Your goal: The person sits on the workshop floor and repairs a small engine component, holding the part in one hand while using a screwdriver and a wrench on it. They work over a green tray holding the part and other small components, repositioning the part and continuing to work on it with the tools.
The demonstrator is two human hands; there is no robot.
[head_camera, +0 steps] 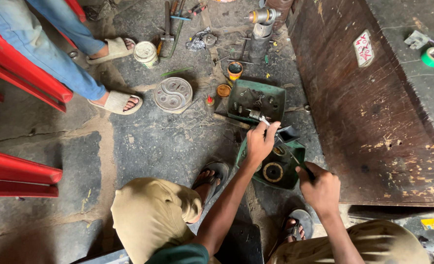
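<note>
Green housing [275, 168] under both hands: left hand [260, 143] fingers clamped on small metal part, right hand [319, 188] fist gripping thin tool; steady housing firmly.

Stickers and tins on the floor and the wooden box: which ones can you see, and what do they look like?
White sticker: on the brown wooden box, rectangular, red writing.
Round tin: on the floor by the sandalled foot, white lid.
Yellow label: bottom right corner, small rectangle.
</note>
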